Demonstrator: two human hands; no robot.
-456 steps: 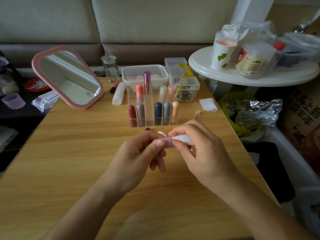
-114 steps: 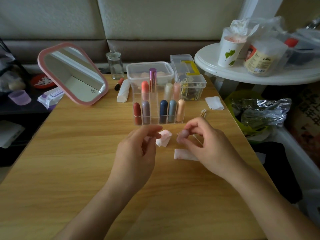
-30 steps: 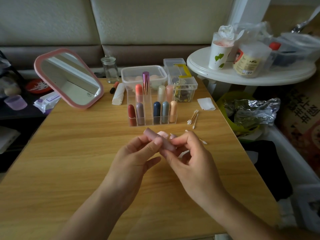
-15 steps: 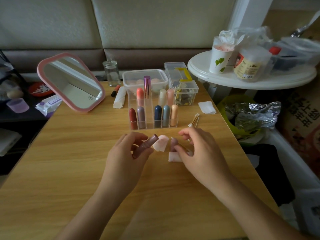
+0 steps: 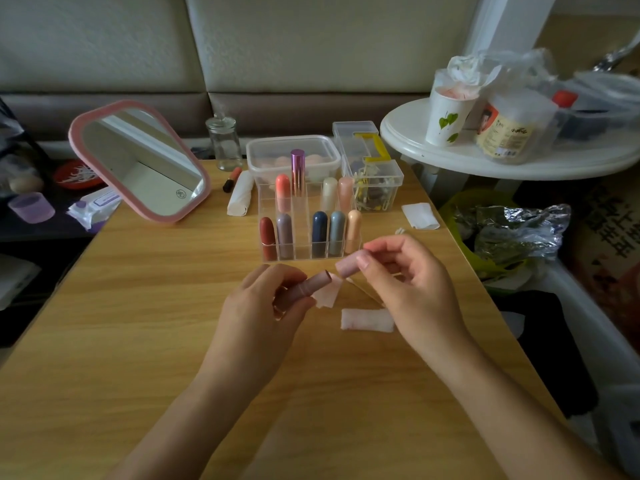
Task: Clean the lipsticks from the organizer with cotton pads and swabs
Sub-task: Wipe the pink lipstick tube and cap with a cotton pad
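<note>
My left hand (image 5: 258, 308) grips an uncapped mauve lipstick (image 5: 310, 284), its open end tilted up to the right. My right hand (image 5: 412, 287) pinches the matching mauve cap (image 5: 348, 265) a short gap away from the tube's end. Two used cotton pads lie on the table: a crumpled one (image 5: 327, 293) between my hands and a folded one (image 5: 367, 320) under my right hand. The clear organizer (image 5: 302, 249) stands just behind, with several lipsticks upright in its slots. A thin cotton swab (image 5: 363, 289) lies by my right palm.
A pink-framed mirror (image 5: 138, 161) leans at back left. Behind the organizer sit a glass jar (image 5: 225, 143), a lidded plastic tub (image 5: 294, 157) and a clear box (image 5: 369, 168). A clean pad (image 5: 419, 216) lies near the table's right edge. A white side table (image 5: 502, 157) stands at right.
My right hand has lifted off the folded pad on the table and now holds the cap up near the tube. The left hand keeps the lipstick, raised slightly.
</note>
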